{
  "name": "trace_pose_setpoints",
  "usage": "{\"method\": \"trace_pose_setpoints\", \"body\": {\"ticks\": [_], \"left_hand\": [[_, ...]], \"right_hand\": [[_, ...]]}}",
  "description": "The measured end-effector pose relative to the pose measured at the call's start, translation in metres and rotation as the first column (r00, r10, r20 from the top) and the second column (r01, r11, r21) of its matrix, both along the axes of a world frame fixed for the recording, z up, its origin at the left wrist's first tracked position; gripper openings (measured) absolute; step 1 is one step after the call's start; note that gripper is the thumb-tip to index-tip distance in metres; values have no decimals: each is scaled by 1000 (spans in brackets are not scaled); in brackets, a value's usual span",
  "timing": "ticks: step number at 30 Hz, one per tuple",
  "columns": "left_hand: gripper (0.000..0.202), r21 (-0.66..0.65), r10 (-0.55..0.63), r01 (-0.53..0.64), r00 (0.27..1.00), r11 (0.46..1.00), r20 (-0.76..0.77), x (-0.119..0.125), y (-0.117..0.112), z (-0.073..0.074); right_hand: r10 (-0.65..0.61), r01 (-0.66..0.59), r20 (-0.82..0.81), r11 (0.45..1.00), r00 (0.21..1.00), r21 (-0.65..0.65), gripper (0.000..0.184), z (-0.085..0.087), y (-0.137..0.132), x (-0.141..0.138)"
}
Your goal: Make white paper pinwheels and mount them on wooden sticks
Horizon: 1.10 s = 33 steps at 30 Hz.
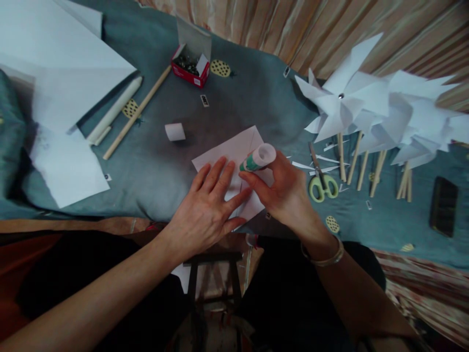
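Observation:
A white sheet of paper (229, 146), cut with slanting slits or creases, lies in front of me near the table's edge. My left hand (208, 205) rests flat on it with the fingers spread. In my right hand (284, 188) is a glue stick (258, 157), white with a green band, its wide end up and its lower end at the paper. Whether its tip touches the paper is hidden by my fingers. A white cap (175, 131) lies on the cloth to the upper left of the paper.
Green-handled scissors (320, 182) lie right of my right hand among paper strips. Beyond are several paper pinwheels (342, 100) on wooden sticks and a dark phone (443, 206). A red box (190, 68) of small metal pieces, a wooden stick (137, 112) and white sheets (73, 93) lie leftward.

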State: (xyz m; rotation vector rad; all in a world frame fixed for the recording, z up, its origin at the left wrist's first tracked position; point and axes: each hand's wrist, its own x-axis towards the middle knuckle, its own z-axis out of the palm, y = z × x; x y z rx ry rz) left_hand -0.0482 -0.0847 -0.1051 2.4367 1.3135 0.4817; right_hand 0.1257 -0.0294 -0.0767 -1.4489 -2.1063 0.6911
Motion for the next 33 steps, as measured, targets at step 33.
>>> {"method": "trace_pose_setpoints", "body": {"ticks": [33], "left_hand": [[67,15,-66,67,993,998,-100,-8,0,6]], "right_hand": [[-601,-200,-739,718,305,-666,21,-4,22,40]]}}
